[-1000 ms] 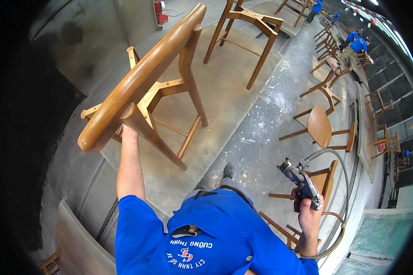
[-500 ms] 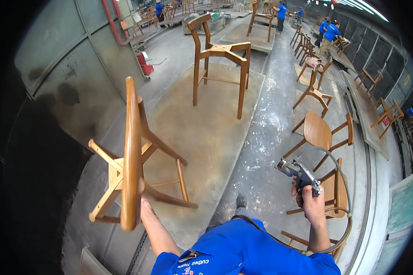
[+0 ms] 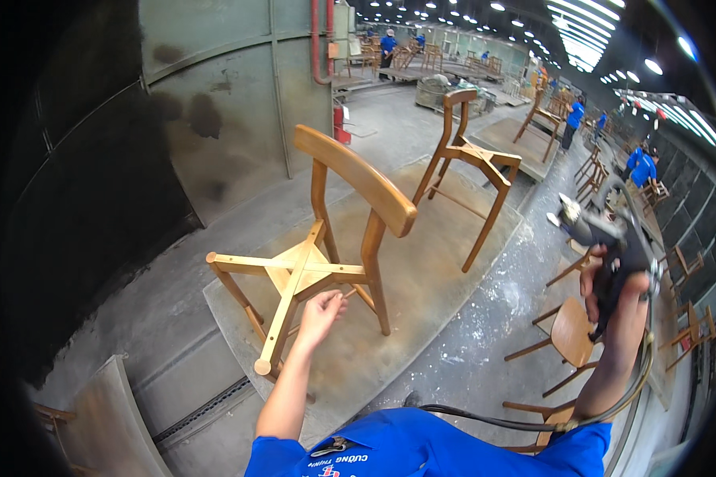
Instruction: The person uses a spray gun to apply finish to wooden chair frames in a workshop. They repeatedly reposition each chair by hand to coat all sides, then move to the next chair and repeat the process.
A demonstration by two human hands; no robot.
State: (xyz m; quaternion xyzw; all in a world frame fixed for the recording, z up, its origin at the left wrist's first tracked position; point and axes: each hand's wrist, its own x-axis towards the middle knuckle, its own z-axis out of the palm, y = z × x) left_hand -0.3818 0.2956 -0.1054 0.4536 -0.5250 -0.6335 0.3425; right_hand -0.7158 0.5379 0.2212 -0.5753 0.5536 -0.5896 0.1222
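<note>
1. Chair frame, made of light wood and without a seat panel, stands on a worn mat on the concrete floor, in front of the person and a little to the left.
2. Its curved backrest runs from upper left to lower right in the view, and the crossed seat rails lie toward the person.
3. Left hand is the nearer one: it is just beside the seat rails, fingers loosely curled and half open, holding nothing; I cannot tell if it touches the wood.
4. Right hand is well apart on the right, raised, closed around a spray gun with a hose.
</note>
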